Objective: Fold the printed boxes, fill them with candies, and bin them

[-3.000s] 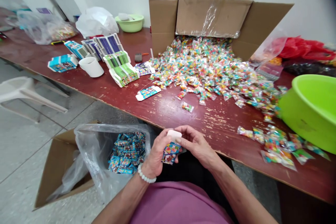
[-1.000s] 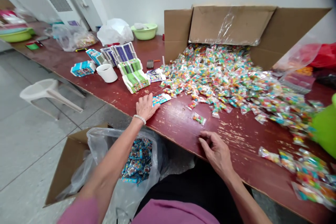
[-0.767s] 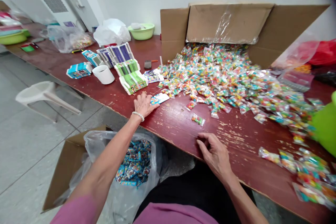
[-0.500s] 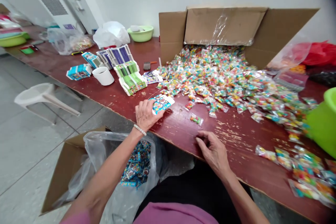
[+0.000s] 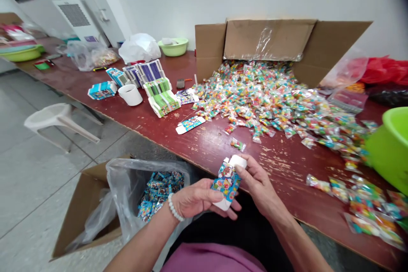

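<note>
A small blue printed candy box (image 5: 225, 180) with white flaps is held up in front of me, over the table's front edge. My left hand (image 5: 204, 197), wearing a beaded bracelet, grips its lower end between thumb and fingers. My right hand (image 5: 256, 182) pinches the upper end by the white flap. Another flattened blue box (image 5: 190, 125) lies on the table beyond my left hand. One small candy packet (image 5: 238, 144) lies just beyond the held box. Behind it spreads a big heap of candy packets (image 5: 255, 97), spilling from a cardboard carton (image 5: 270, 40).
Stacks of flat boxes (image 5: 162, 97) and a white cup (image 5: 130, 95) stand at left. A green tub (image 5: 390, 144) and loose packets (image 5: 363, 204) are at right. Below left, a bag-lined carton (image 5: 83, 208) holds filled blue boxes (image 5: 161, 191). A white stool (image 5: 52, 117) stands beyond.
My left hand has brought a blue box from the table toward me, leaving another flat one there. My right hand has moved to the box and taken its upper end.
</note>
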Demonstrator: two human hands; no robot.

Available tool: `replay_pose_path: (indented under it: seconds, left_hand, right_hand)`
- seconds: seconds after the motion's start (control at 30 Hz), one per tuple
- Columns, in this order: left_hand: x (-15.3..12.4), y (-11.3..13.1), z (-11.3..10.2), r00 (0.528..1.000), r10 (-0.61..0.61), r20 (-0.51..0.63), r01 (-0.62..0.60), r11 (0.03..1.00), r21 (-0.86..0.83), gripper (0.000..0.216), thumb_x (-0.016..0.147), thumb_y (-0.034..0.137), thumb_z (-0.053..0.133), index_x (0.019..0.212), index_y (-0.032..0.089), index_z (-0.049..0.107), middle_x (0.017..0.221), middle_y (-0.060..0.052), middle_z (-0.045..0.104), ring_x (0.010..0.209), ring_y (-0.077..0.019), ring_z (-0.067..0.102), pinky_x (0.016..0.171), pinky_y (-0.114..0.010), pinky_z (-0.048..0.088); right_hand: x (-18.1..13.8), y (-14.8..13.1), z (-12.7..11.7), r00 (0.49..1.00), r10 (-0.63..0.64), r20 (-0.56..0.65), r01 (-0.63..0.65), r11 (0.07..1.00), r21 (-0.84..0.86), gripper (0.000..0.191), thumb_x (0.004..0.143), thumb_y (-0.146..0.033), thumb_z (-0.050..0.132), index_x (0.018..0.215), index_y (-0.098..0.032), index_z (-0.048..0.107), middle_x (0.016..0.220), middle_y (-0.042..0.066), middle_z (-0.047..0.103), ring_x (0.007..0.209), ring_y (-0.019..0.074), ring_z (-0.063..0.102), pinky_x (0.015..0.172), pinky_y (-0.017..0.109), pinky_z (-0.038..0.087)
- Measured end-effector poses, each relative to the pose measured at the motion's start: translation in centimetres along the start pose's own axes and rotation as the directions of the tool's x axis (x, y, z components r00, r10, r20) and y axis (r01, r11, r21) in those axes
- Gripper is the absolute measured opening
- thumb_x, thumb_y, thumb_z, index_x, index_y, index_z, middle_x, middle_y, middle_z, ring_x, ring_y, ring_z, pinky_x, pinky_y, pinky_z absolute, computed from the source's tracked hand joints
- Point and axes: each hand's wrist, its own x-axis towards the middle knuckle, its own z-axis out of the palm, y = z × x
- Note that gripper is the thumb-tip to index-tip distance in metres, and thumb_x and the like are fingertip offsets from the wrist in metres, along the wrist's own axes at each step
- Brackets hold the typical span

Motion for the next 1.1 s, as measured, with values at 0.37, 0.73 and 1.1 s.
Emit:
replay_pose_path:
  seconds: [0.37,0.73,1.1]
  left_hand:
    - [1.4,-1.1,1.4,0.999,0.0,0.047,0.003,0.997,-0.074,0.043,0.058,0.034,0.084,0.093,0.01,0.073,0.081,-0.012,0.075,0.066,-0.0223,0.071,0.063,-0.03,0.055]
    - [0.5,0.5,3.0,0.938,0.277,-0.209,-0.181,0.904,0.387,0.029,0.06,0.019,0.079,0.088,0.013,0.072,0.074,0.001,0.062,0.065,-0.0103,0.051,0.06,-0.021,0.041]
    - [0.7,0.6,2.1,0.864,0.476,-0.166,-0.261,0.704,0.661,0.025,0.059,0.016,0.079,0.081,0.013,0.07,0.079,0.0,0.063,0.071,-0.0132,0.051,0.065,-0.022,0.043]
  right_hand:
    - [-1.4,-1.1,0.3,0.976,0.034,0.215,-0.002,0.989,-0.148,0.028,0.092,-0.046,0.059,0.11,-0.024,0.057,0.086,0.0,0.06,0.073,0.013,0.057,0.064,0.022,0.048]
    - [-1.8,-0.4,2.1,0.983,0.039,0.179,-0.021,0.995,-0.102,0.045,0.075,-0.047,0.076,0.109,-0.021,0.061,0.101,0.006,0.068,0.093,0.0223,0.064,0.09,0.038,0.05]
    - [-2.1,-0.9,2.6,0.985,0.014,0.17,0.022,0.978,-0.208,0.06,0.068,-0.041,0.081,0.119,-0.02,0.055,0.105,0.005,0.066,0.101,0.0245,0.063,0.09,0.036,0.049]
